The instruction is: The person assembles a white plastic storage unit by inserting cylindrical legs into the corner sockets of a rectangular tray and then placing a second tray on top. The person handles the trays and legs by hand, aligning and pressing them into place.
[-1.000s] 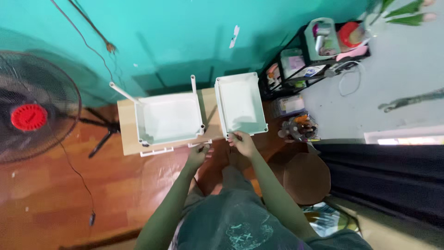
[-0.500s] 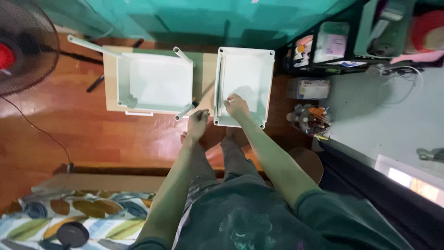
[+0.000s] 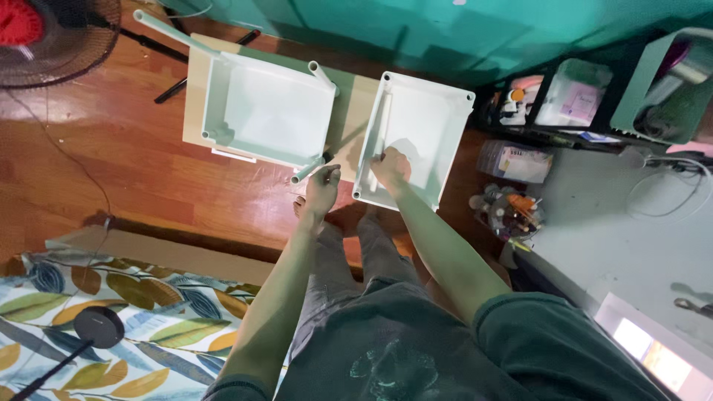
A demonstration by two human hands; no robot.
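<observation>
Two white plastic trays sit on a low wooden table (image 3: 358, 104). The left tray (image 3: 223, 104) has white tube posts sticking out at its corners. My left hand (image 3: 319, 194) is at its near right corner post (image 3: 306, 172) and pinches a small white piece (image 3: 332, 172). The right tray (image 3: 448, 141) lies just beside it. My right hand (image 3: 391, 169) reaches inside that tray, fingers curled on a white tube (image 3: 380, 122) that lies along the tray's left wall.
A standing fan (image 3: 52, 30) is at the far left, with its cable across the wooden floor. A black rack (image 3: 587, 96) of containers stands at the right, with a clear box (image 3: 516, 160) and bottles (image 3: 505, 209) below. A leaf-patterned cloth (image 3: 111, 312) lies at the near left.
My right hand has moved from the right tray's near edge into the tray, onto the tube. My left hand has come up to the left tray's corner post. The view has tilted down.
</observation>
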